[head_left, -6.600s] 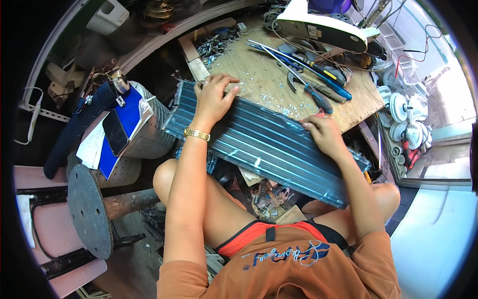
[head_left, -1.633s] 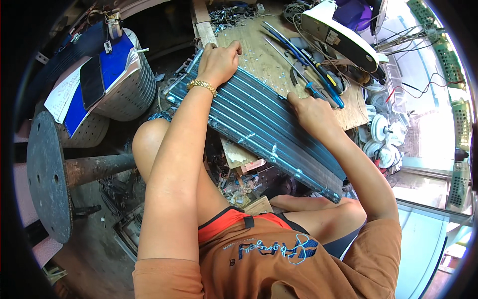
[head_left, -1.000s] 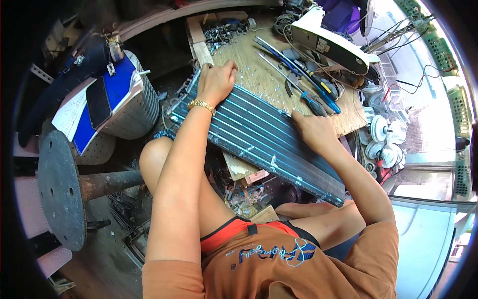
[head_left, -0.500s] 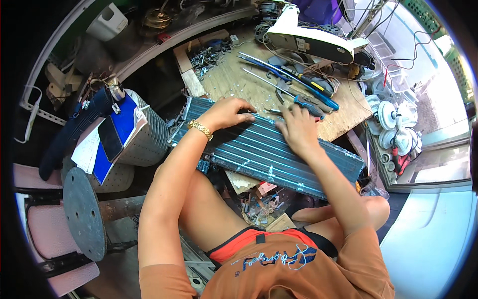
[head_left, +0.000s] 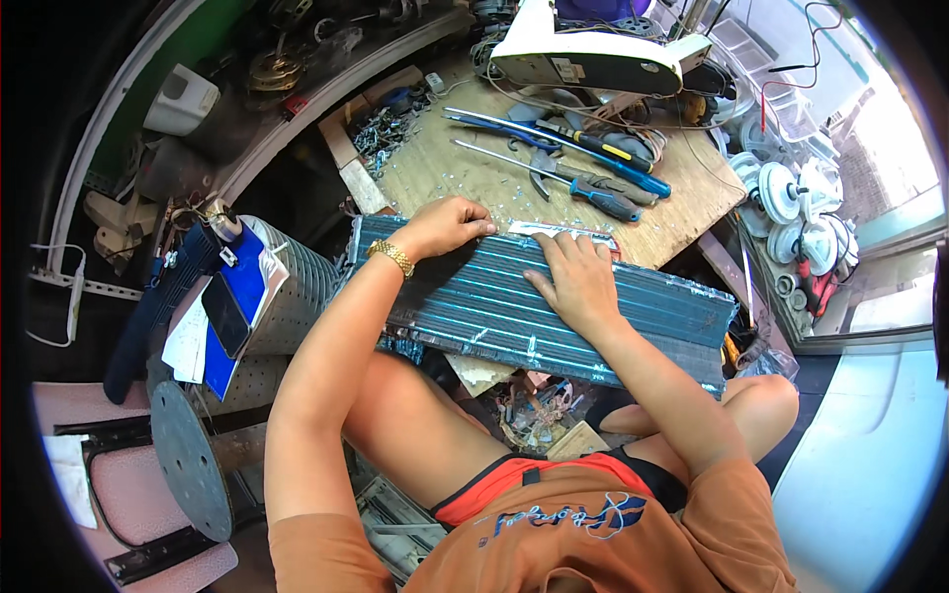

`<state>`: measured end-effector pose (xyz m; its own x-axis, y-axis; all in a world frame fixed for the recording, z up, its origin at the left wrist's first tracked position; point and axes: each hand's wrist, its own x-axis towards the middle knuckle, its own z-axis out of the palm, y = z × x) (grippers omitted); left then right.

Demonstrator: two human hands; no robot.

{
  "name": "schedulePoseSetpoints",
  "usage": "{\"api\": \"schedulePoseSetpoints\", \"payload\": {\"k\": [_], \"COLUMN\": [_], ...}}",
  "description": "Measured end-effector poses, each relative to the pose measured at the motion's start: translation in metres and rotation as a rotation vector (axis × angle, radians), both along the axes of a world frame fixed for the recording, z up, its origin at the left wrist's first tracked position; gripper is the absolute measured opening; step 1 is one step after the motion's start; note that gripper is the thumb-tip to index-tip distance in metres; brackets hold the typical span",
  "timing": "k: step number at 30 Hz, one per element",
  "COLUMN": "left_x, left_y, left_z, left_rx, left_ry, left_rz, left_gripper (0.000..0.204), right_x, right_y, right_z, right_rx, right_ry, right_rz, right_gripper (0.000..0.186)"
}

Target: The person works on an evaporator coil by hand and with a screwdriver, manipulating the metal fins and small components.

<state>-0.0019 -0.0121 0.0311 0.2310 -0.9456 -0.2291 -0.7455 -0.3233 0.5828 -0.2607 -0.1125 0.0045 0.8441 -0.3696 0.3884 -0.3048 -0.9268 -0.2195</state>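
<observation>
A long dark finned metal panel [head_left: 465, 296] with bluish stripes lies across my lap and the near edge of the wooden workbench. My left hand [head_left: 447, 225], a gold bracelet at its wrist, rests at the panel's far edge. Its fingers are curled against the thumb; whatever they pinch is hidden. My right hand [head_left: 578, 282] lies on the panel with fingers stretched out toward the far edge. Under those fingertips is a slim silver-and-red tool [head_left: 615, 247], partly covered, its kind unclear. Beyond it lie a blue-handled screwdriver [head_left: 605, 200] and other long hand tools.
A white machine housing [head_left: 593, 64] stands at the back of the wooden workbench [head_left: 415, 188]. Small metal parts [head_left: 381, 138] are heaped at its far left corner. On the left, a phone [head_left: 225, 314] lies on a blue folder [head_left: 219, 368]. White spools [head_left: 781, 193] fill the right side.
The view has shifted a little. My right hand has moved back and flattened onto the panel, and the silver-and-red tool shows more along the far edge. My left hand has curled its fingers tighter.
</observation>
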Motion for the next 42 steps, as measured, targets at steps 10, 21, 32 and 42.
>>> {"api": "schedulePoseSetpoints", "payload": {"k": [10,21,32,42], "left_x": [0.002,0.0,-0.006,-0.021], "left_y": [-0.017,-0.019,-0.02,-0.028], "left_z": [-0.014,-0.015,-0.014,-0.012], "left_rx": [-0.098,-0.151,-0.17,-0.228], "left_ry": [0.295,0.305,0.218,0.295], "left_rz": [-0.153,-0.214,-0.286,-0.255], "left_gripper": [0.026,0.03,0.029,0.029], "right_x": [0.0,0.0,0.001,0.001], "right_y": [0.001,0.0,0.001,0.0], "right_z": [-0.002,-0.001,-0.002,-0.002], "right_rx": [-0.023,0.025,0.0,0.008], "right_ry": [-0.041,0.019,-0.006,-0.004], "right_rz": [-0.018,-0.018,-0.02,-0.025], "right_gripper": [0.056,0.054,0.056,0.057]}}
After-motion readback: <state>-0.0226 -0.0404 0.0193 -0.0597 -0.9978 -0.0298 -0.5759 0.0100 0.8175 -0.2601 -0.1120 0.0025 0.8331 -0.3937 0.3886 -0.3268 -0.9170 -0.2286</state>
